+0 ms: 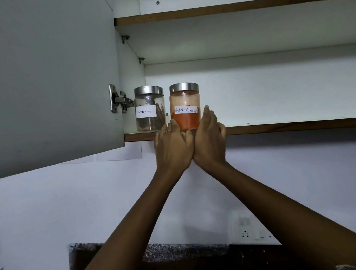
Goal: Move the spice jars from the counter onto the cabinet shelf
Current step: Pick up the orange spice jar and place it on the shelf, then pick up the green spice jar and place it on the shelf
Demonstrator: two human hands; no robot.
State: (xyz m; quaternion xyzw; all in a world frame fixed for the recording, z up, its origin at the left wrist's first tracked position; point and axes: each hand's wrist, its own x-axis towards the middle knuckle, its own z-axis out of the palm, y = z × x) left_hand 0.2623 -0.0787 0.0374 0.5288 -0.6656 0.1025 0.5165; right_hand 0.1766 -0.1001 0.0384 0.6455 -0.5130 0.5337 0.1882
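**Dim kitchen, bright shelf back**

The scene is dim and cool-toned. The brightest patch is the white back panel of the open cabinet [276,87], which glows behind the 2 steel-lidded glass jars [185,106]. The grey cabinet door [45,81] is evenly shaded. The dark speckled stone counter [183,252] sinks into shadow. Wide-angle distortion tilts the shelf edges. Focus is soft throughout.

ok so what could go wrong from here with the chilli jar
The red chilli powder jar stands close to the front edge of the shelf, so a clumsy release could tip it off. It also sits near the cinnamon jar; a sideways nudge might knock the two together. Both the left hand and the right hand cup its base, so pulling away unevenly could drag it forward.
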